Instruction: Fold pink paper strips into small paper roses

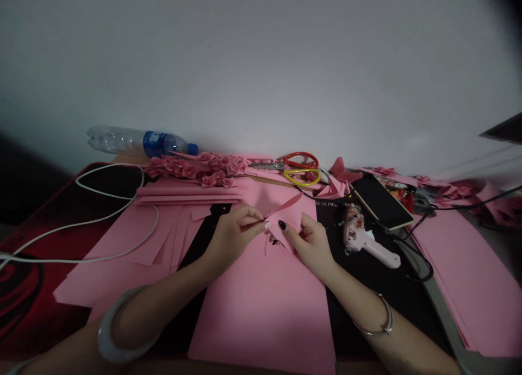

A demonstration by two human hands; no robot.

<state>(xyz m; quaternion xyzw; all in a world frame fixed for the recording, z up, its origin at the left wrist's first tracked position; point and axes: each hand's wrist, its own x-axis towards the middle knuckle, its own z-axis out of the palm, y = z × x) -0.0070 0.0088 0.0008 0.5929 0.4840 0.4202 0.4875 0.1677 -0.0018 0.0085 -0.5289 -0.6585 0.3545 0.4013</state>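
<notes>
A small piece of pink paper is held up between my two hands, one edge of it curling upward. My right hand grips it with the thumb lying across its face and the fingers folded behind. The fingertips of my left hand are pinched together at the paper's left edge; the exact bit between them is too small to make out. A thin dark strand hangs just below those fingertips. Under both hands lies a large pink paper sheet on a black mat.
Paper roses, scissors and a plastic bottle line the wall. A glue gun and phone lie right, beside stacked pink sheets. Left are rolled paper, more sheets and a white cable.
</notes>
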